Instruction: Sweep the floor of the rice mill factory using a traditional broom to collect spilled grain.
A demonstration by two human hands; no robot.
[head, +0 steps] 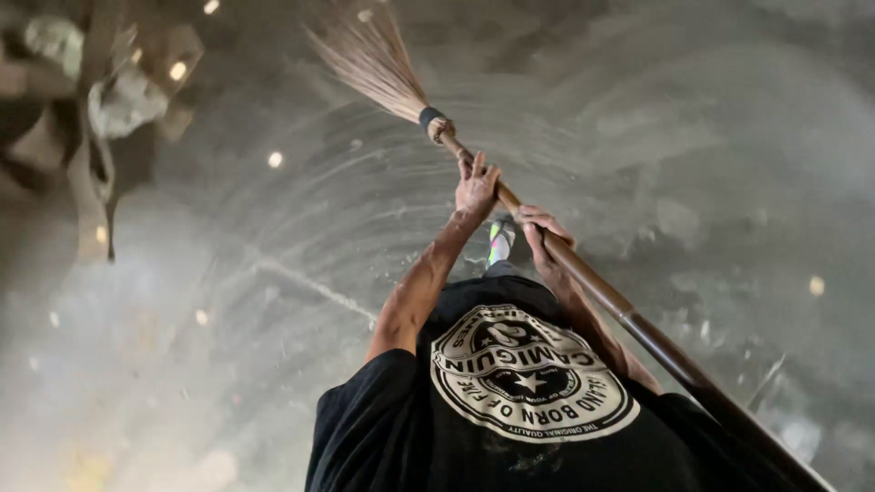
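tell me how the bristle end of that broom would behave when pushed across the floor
The bristle head looks like thin, splayed fibres, so it probably bends and fans out. The long wooden handle seems rigid. With the left hand and right hand gripping it, it likely steers easily.

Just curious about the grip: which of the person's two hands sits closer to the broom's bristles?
The left hand, high on the broom handle just below the bristle binding; the right hand grips lower.

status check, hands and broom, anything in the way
Left hand and right hand both gripping the broom handle. Bristles down on the dusty concrete floor. Debris pile off left, clear of the broom.
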